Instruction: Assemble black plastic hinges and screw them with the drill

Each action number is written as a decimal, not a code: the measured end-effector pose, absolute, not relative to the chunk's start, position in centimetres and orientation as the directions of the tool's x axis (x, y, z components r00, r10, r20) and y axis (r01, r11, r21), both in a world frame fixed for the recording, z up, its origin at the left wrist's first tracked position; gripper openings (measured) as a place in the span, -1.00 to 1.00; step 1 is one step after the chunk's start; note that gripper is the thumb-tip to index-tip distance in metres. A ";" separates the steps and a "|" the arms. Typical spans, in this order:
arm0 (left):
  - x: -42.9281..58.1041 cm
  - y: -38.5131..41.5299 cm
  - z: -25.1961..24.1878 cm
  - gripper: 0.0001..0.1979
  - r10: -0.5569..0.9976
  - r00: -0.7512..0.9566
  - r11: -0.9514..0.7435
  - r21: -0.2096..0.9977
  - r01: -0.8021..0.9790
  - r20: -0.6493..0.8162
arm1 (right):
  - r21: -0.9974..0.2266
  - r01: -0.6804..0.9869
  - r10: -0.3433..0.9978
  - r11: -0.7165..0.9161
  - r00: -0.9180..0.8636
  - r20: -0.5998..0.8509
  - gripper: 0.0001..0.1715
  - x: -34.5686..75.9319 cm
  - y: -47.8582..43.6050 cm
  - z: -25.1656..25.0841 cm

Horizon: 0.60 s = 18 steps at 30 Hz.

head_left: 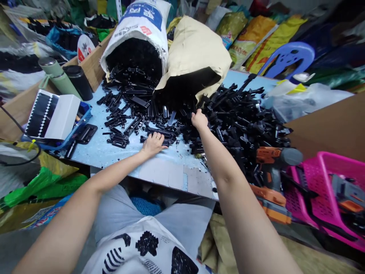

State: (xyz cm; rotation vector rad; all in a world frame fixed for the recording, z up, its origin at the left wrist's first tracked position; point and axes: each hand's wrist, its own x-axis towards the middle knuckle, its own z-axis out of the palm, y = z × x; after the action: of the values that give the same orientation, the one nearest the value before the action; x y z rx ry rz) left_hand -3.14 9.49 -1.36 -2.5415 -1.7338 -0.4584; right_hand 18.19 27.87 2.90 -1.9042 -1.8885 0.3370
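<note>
My left hand (154, 144), with a ring on one finger, rests at the table's near side. Its fingers curl over a long black bar-shaped part (170, 141), thumb stretched to the right. Farther forward, my right hand (200, 119) is closed at the lower corner of the beige sack's (199, 49) mouth. A black piece shows by its fingertips; whether the fingers pinch that or the sack's rim, I cannot make out. Black metal parts (139, 101) lie loose around my left hand. A large heap of black clamp-like parts (239, 114) spreads to the right of my right hand.
A white printed sack (139, 28) lies open on the blue tabletop (114, 154). At left stand a green flask (58, 76), a black cup (78, 82) and a blue basket (85, 118). An orange power drill (270, 163) and a pink basket (322, 179) are at right.
</note>
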 end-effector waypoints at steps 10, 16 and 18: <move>-18.5 14.4 1.9 -0.74 0.898 -0.394 0.365 0.169 0.916 0.194 | -0.578 0.811 0.995 0.092 -0.059 0.075 -0.37 19.1 27.5 4.4; -23.7 14.5 2.6 -0.65 0.918 -0.396 0.387 0.179 0.905 0.016 | -0.433 0.501 0.618 0.749 -0.764 0.184 -0.62 18.2 13.5 5.4; -23.5 13.7 3.5 -0.63 0.931 -0.363 0.351 0.190 0.917 0.034 | -0.352 0.399 0.455 0.847 -0.886 0.088 -0.61 18.1 8.9 4.5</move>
State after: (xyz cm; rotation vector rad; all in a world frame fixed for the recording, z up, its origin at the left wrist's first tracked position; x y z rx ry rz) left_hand -23.46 13.66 3.52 -1.8144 -2.6461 -0.2846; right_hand 18.15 8.95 4.46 -0.6657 -2.8552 0.4896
